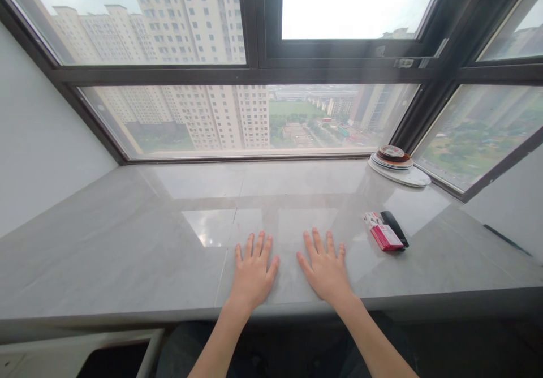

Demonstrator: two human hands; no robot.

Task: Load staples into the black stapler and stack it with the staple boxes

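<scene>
My left hand (pixel 253 273) lies palm down near the front edge of a glossy grey stone ledge (pixel 106 253), its fingers spread and nothing in it. To its right, my right hand (pixel 326 267) rests flat on the same surface, also with fingers apart and holding nothing. A gap of bare stone separates the two thumbs. Nearest to my right hand, off to its right, are a red and white packet (pixel 385 235) and a black flat item (pixel 394 228) that lies against the packet's right side.
At the back right corner, a stack of plates (pixel 392 160) sits on a white oval board (pixel 413 177). Dark window frames (pixel 169 74) rise along the back and right. A thin dark object (pixel 507 240) lies by the right wall. An open drawer (pixel 76 355) is at lower left.
</scene>
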